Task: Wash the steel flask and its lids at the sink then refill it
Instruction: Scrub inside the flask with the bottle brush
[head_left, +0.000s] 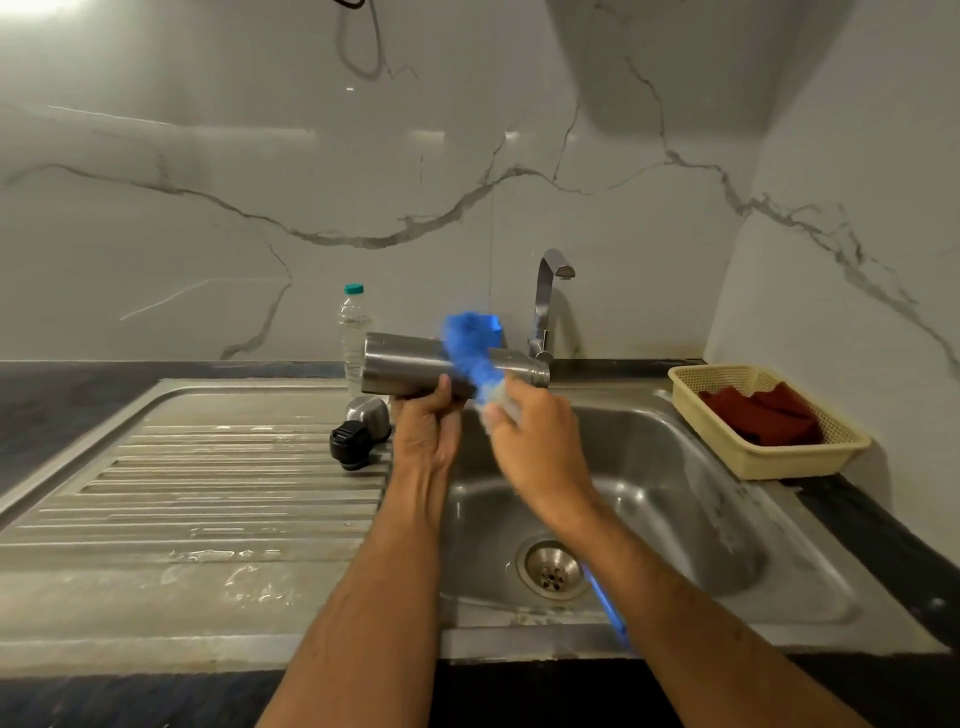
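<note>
Two hands are being used on the steel flask (410, 366) over the near-left corner of the sink (691, 467).

Head view: the flask is being held horizontally, its long axis running 9-to-3 o'clock, base at 9, open threaded mouth at 3, close to the tap (548, 306). The body is being gripped from below by the left hand (428, 431), fingers curled round it near mid-length. A blue scrubber (470, 345) is being pinched by the right hand (535, 436) and pressed against the flask between the left hand's grip and the mouth; it is blurred, so its exact contact patch cannot be told. The right hand is lying at 3 o'clock of the left, nearer the mouth end.

The black inner lid (350, 444) and steel cup lid (369, 413) are being left on the drainboard (208, 493) at 9 o'clock of the left hand, apparently not yet washed. A plastic water bottle (355, 332) is standing behind the flask at 11 o'clock.

Judgement: scrubbing along the axis is likely being continued toward the mouth; no water is seen running, so the rinse is probably pending.
</note>
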